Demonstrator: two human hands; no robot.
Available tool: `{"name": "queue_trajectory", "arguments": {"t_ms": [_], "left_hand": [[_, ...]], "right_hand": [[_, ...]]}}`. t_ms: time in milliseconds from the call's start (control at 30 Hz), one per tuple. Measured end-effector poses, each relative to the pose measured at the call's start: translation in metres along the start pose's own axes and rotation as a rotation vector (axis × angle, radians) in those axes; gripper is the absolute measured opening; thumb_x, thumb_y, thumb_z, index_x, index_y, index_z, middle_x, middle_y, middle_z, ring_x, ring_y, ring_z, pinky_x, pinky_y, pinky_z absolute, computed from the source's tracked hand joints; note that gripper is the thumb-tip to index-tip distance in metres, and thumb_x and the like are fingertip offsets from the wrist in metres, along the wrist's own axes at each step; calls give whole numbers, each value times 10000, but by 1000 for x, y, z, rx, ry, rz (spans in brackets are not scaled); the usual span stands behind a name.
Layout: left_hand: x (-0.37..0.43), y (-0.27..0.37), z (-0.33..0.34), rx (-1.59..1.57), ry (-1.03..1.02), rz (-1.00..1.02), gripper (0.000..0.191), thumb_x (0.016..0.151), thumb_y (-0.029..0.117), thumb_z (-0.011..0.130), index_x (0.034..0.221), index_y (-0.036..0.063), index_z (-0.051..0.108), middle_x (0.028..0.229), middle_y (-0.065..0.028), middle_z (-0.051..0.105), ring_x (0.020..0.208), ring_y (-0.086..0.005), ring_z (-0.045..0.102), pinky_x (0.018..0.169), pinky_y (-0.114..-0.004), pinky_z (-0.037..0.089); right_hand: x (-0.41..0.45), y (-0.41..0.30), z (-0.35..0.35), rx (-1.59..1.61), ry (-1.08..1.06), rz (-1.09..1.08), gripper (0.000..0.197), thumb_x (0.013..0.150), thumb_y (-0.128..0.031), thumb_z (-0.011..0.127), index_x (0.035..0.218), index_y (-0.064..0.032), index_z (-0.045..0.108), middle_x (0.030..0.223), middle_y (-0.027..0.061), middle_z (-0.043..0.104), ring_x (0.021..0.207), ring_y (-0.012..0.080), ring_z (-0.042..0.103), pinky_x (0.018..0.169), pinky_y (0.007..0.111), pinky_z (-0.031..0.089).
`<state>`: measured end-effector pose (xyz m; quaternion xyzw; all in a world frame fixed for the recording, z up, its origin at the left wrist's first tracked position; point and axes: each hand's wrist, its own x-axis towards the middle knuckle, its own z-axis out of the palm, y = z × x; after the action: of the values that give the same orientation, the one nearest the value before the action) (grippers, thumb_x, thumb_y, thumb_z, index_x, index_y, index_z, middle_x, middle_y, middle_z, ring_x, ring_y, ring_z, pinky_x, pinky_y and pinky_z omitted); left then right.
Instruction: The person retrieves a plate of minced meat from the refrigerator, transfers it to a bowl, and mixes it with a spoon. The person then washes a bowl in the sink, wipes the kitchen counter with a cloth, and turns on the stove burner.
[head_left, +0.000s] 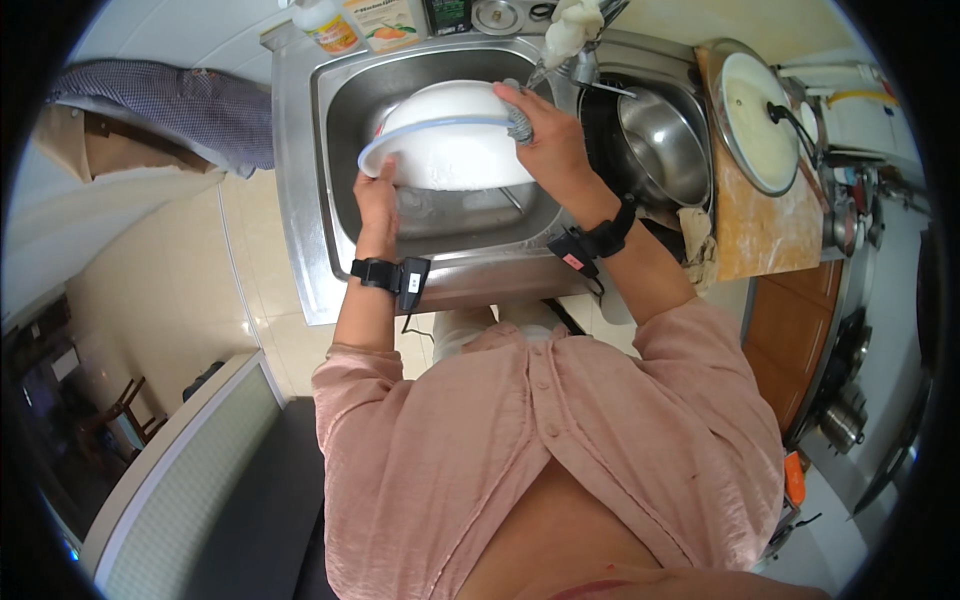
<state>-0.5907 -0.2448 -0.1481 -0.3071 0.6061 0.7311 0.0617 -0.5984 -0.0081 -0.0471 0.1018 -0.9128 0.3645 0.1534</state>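
A white basin with a blue rim (457, 154) is tilted on its side over the left bowl of a stainless steel sink (450, 225). My left hand (376, 196) grips the basin's rim at its lower left, thumb on the near side. My right hand (553, 142) presses a grey scrubbing cloth (519, 124) against the rim at the right; its fingertips are partly hidden. Behind that hand is a metal faucet (585, 69) with a white cloth (574, 30) wrapped about its spout. Water appears to run from it beside the cloth.
A steel bowl (664, 146) sits in the sink's right side. Farther right, a floury wooden board (772, 240) bears a glass-lidded pan (757, 124). Bottles (330, 26) line the back ledge. A checked cloth (172, 101) hangs at left.
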Motion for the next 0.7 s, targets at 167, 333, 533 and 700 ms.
{"name": "queue_trajectory", "arguments": {"t_ms": [167,333,533,700], "left_hand": [[-28,44,12,539,-140,738,377,743,-70,583,1082,87,626,1063,-103,631,958,-204,609,849,-276,460],[-56,58,34,984,-195,1104,480,647,-88,576,1082,110,615,1061,-139,606,1007,-310,575,860,-356,470],[-39,38,8,650,56,881,282,790,9,607,1053,101,647,978,-127,655,895,-214,643,757,-286,500],[-33,26,-2,421,141,586,200,839,115,621,1008,11,645,890,-71,670,758,-71,562,695,-227,462]], "right_hand": [[-4,-3,20,-243,-54,-216,566,648,0,602,1180,-184,542,1096,179,578,993,361,562,848,399,469],[0,-10,33,-344,-146,-421,415,702,-89,597,1113,-142,561,1028,132,588,971,338,566,845,400,461],[20,27,23,-51,-189,-17,346,692,-69,644,1036,-106,622,926,123,645,841,252,628,723,331,496],[10,70,31,214,-79,414,279,756,-174,675,957,13,626,780,129,659,651,173,594,626,306,468]]}}
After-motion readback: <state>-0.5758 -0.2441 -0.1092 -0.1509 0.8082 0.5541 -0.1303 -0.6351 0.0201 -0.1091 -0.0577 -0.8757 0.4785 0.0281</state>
